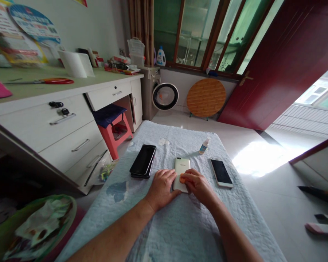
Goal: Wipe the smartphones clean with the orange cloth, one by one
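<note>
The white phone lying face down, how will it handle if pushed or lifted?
The white phone looks thin and rigid, so it probably won't bend. Its smooth back could feel slippery; the textured cloth beneath might drag against it.

There are two white smartphones (182, 165), at least two black smartphones (143, 160), one orange pad (182, 178), one small bottle (204, 146), one left hand (161, 186) and one right hand (198, 185). Also I count one plastic stool (112, 141), one washing machine (148, 92) and one round table (206, 97).
</note>
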Demonstrator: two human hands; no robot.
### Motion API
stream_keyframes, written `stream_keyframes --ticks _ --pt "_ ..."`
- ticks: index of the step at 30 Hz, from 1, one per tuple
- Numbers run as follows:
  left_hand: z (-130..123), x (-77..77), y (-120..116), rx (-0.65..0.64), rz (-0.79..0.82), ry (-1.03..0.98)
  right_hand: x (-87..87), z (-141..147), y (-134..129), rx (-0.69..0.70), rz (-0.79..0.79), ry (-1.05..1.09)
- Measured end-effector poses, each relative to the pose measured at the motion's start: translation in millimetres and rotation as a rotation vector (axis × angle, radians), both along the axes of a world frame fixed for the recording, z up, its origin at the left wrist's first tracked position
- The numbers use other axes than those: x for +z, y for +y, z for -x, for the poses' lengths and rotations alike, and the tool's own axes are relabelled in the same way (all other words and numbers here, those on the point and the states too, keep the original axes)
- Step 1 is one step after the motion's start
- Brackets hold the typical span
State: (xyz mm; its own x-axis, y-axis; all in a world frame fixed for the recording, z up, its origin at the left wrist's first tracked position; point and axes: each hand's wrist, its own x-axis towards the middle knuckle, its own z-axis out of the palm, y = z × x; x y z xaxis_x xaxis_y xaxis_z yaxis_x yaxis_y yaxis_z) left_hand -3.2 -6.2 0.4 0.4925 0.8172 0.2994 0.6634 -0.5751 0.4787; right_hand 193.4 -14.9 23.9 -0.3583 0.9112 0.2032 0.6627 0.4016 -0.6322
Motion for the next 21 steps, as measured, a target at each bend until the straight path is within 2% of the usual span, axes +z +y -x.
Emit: stream_keyframes --ticks 6,13,17,21 --pt "0 2.3 0 -0.001 0.006 0.02 -16.6 -2 21 -0.134 -0.107 -0.067" --pt "-1 6.1 0 0.01 0.009 0.024 -16.1 -4 62 -0.33 -0.127 -0.182" --pt "-1 6.6 -1 0.002 0.016 0.031 -12.5 8 80 -0.348 -0.098 -0.232" --pt "-1 6.0 -1 0.002 0.024 0.036 -10.8 28 91 -0.304 -0.067 -0.278"
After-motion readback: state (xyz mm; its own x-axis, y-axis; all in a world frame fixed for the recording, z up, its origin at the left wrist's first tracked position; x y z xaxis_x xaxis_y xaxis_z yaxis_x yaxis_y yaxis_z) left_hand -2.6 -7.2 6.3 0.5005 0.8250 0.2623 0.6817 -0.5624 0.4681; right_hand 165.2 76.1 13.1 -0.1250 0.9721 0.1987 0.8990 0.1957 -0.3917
